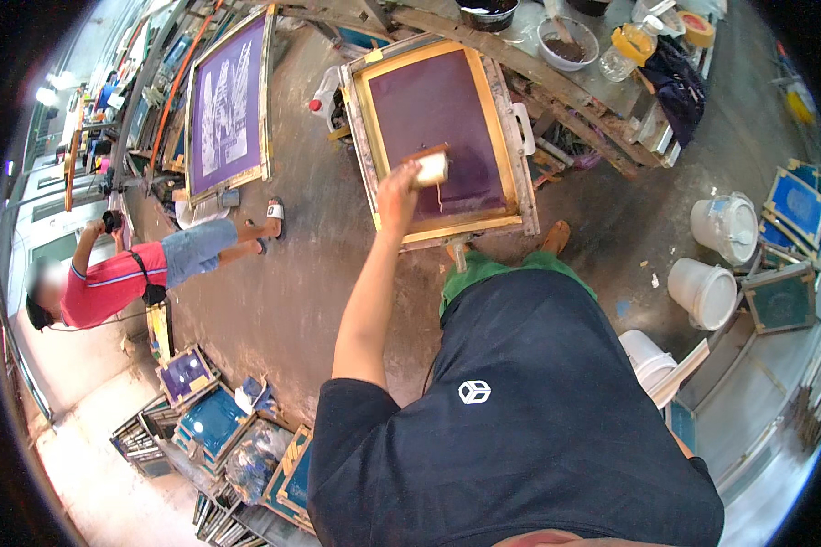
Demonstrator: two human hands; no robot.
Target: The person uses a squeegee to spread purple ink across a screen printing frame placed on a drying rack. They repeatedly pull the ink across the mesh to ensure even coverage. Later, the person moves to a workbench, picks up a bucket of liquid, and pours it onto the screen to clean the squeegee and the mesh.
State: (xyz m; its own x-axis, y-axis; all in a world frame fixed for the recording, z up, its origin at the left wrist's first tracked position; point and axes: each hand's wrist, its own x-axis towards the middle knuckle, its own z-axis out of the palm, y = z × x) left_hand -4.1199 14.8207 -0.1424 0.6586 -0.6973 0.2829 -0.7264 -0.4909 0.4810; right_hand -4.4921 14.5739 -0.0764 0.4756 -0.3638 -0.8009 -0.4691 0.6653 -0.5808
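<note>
My left arm reaches forward over a wooden-framed printing screen (511, 137) with a dark purple mesh and yellow-taped inner border. My left hand (400, 194) is closed around a cream-coloured block with a brown edge (431, 170), possibly a squeegee. It is over the lower middle of the mesh; whether it touches cannot be told. A thin pale streak hangs below the block. The screen lies in a metal-edged holder just in front of my feet. Of my right arm only a sliver shows beside my shirt; the right hand is hidden.
A worktable (602, 87) at far right holds tubs of dark paste and a plastic bottle (628, 46). White buckets (724, 228) stand at right. A purple printed screen (228, 100) leans at left, near a person in red (119, 283) holding a camera. Stacked frames (212, 421) lie lower left.
</note>
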